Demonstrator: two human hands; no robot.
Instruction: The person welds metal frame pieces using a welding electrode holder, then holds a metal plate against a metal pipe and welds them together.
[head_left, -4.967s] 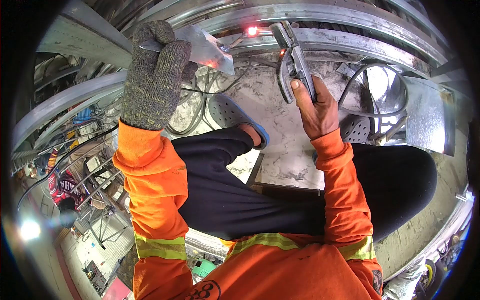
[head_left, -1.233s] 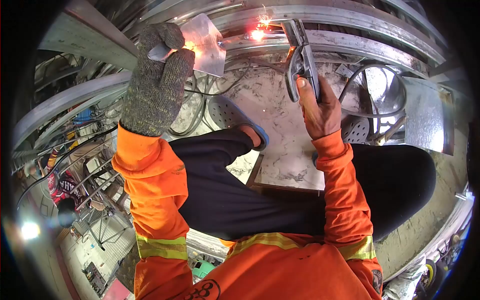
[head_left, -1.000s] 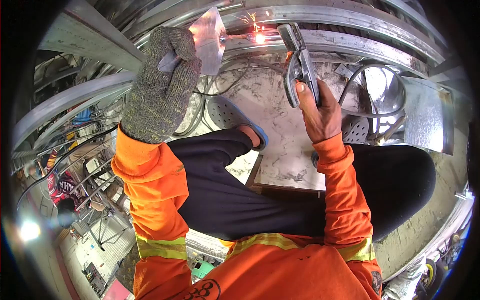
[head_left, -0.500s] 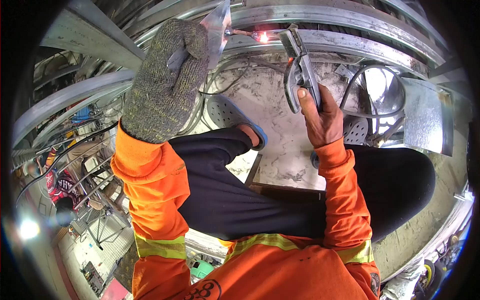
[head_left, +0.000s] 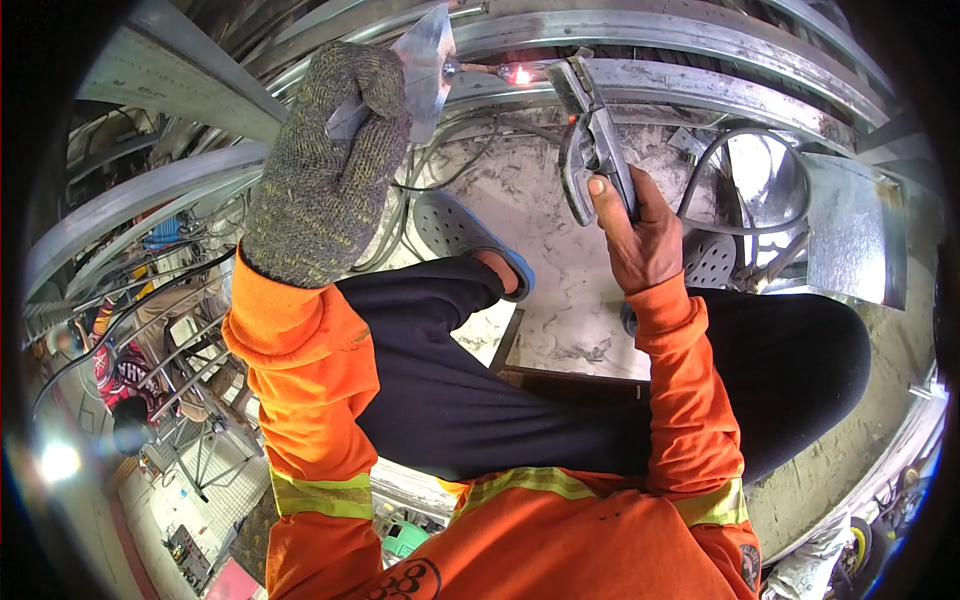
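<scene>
My left hand (head_left: 330,170), in a thick grey knitted glove, is closed around a thin, pointed sheet-metal piece (head_left: 427,72). From a dark blob on the sheet's right side, a short thin rod (head_left: 483,69) runs toward the right, glowing red-white near its far end. Bare, my right hand (head_left: 647,240) grips a worn metal welding electrode holder (head_left: 606,140), its thumb lying along the handle. The holder's head is just right of the glow, with a small red glowing spot on its left side. Whether the rod touches the holder's jaws I cannot tell.
Long metal channels (head_left: 680,85) span the far side. Cables (head_left: 400,215) lie on the pale floor beside my clog (head_left: 465,240). At right are a looped cable (head_left: 690,190) and a shiny metal sheet (head_left: 850,230). Another person (head_left: 125,375) is at far left among metal frames.
The sheet-metal piece has tilted and shifted slightly left, showing more of its face. The electrode holder has also moved a little left, and the rod's glow looks smaller.
</scene>
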